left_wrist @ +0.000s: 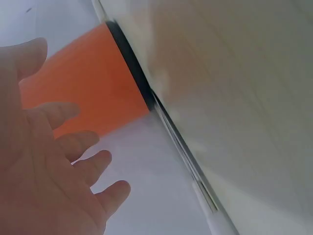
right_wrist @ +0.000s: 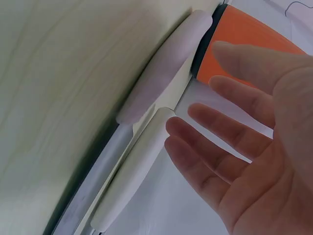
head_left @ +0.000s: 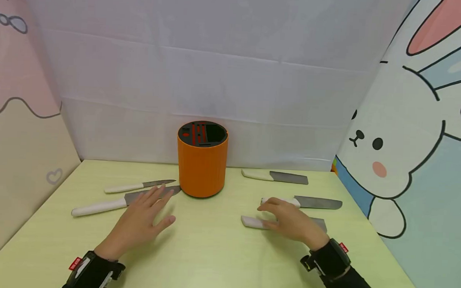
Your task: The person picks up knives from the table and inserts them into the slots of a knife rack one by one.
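Note:
My left hand (head_left: 139, 221), fingers spread and holding nothing, is over a large white-handled knife (head_left: 100, 208) and hides part of its blade. A slimmer white-handled knife (head_left: 126, 188) lies just behind it. On the right, my right hand (head_left: 294, 222) hovers with loosely bent, empty fingers above a knife with a pale handle (head_left: 253, 222), covering its middle. Another knife (head_left: 319, 203) lies behind that hand, its handle partly hidden. In the right wrist view, the palm (right_wrist: 264, 196) is apart from two knife handles (right_wrist: 166, 68).
An orange cylindrical knife block (head_left: 201, 170) with a black slotted top stands at the back centre of the pale table (head_left: 210, 263). One more knife (head_left: 288, 178) lies at the back right. A white sheet (head_left: 202, 82) hangs behind, with printed cloth at both sides.

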`<control>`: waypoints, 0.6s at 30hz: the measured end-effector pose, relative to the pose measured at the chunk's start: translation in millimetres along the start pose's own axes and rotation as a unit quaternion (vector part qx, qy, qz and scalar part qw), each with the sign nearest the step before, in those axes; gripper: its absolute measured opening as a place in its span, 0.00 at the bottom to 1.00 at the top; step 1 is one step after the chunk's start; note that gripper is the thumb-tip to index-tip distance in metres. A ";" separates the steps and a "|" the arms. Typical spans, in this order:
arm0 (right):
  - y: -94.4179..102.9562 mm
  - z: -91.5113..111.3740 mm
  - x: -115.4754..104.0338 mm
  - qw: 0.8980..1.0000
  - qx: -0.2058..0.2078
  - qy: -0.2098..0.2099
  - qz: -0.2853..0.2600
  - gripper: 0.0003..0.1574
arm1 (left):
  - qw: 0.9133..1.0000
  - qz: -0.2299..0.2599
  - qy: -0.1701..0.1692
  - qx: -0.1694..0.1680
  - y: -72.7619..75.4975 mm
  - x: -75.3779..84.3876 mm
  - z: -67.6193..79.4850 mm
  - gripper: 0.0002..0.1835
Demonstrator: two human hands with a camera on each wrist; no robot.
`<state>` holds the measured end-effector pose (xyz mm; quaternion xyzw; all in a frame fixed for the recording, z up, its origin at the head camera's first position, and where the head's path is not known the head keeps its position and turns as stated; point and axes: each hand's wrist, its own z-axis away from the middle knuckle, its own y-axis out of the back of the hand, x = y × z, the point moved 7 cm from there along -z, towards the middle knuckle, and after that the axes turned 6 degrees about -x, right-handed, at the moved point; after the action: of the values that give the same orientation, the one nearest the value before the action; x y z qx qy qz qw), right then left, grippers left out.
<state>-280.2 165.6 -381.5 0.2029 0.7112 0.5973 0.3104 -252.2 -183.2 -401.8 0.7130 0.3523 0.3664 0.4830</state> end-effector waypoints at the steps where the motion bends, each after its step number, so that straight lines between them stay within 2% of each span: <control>1: -1.5 -1.1 -0.1 1.000 -0.001 0.003 0.003 0.20 | 1.000 0.001 -0.007 -0.002 -2.4 3.4 -1.3 0.38; 5: -6.7 -3.3 0.9 1.000 -0.011 0.014 0.012 0.19 | 1.000 0.006 -0.027 -0.008 -10.5 15.2 -6.8 0.36; 9: -12.7 -4.1 2.2 0.999 -0.026 0.019 -0.001 0.19 | 0.999 0.010 -0.036 -0.018 -15.3 23.5 -11.6 0.35; 18: -19.9 -5.9 2.8 0.999 -0.025 0.032 0.008 0.18 | 0.999 0.011 -0.031 -0.028 -19.0 25.7 -12.2 0.34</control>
<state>-284.7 159.1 -400.9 0.1810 0.7041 0.6235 0.2877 -253.2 -150.5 -411.9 0.7139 0.3187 0.3592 0.5097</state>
